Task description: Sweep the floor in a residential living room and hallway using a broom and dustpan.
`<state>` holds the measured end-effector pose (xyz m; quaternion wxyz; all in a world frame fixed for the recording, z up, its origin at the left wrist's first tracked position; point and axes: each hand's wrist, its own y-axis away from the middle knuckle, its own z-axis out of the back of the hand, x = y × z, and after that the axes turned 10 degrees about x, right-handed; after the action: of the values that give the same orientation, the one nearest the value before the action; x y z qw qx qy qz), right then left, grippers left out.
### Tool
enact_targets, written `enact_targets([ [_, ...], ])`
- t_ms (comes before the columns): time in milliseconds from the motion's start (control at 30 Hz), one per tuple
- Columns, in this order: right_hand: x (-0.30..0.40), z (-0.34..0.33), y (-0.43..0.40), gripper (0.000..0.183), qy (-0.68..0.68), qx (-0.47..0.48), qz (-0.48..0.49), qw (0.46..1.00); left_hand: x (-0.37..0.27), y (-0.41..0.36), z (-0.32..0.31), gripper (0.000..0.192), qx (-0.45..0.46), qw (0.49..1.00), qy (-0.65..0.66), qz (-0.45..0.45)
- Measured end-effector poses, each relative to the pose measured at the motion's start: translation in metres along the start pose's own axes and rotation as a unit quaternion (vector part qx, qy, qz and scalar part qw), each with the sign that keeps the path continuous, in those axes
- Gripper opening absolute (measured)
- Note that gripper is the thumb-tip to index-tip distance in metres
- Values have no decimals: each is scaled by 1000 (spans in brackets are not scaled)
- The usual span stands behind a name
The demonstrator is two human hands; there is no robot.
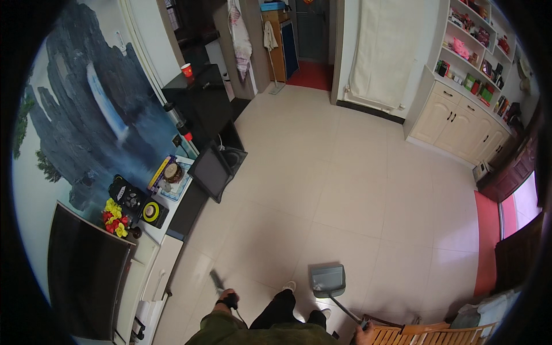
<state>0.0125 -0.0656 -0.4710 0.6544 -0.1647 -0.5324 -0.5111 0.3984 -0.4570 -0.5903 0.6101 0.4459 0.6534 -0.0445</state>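
My left hand [227, 297], with a black band around it, is closed on a broom at the lower middle. The broom's grey bristle head [217, 280] shows just beyond the hand, above the tiles beside the TV cabinet. Most of its handle is hidden by the hand and sleeve. At the lower right my right hand [364, 334] grips the long handle of a grey dustpan [328, 276]. The pan lies in front of my feet, to the right, with some pale debris near its handle side.
A slatted wooden bench [405, 335] stands close by my right hand. Along the left wall runs a low TV cabinet [161, 263], with a black speaker-like box [211, 172] jutting onto the floor. A red mat [487, 246] lies by the doorway at right; a shelved cabinet [453, 116] stands beyond.
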Motion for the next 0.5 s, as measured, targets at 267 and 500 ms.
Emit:
enact_targets([
  [267,69,-8,56,20,88,-54,72,992,51,-135,-170,23,366,894,-245,85],
  [500,2,11,74,24,-2,-83,-46,995,-75,-133,-254,27,391,836,-371,104],
])
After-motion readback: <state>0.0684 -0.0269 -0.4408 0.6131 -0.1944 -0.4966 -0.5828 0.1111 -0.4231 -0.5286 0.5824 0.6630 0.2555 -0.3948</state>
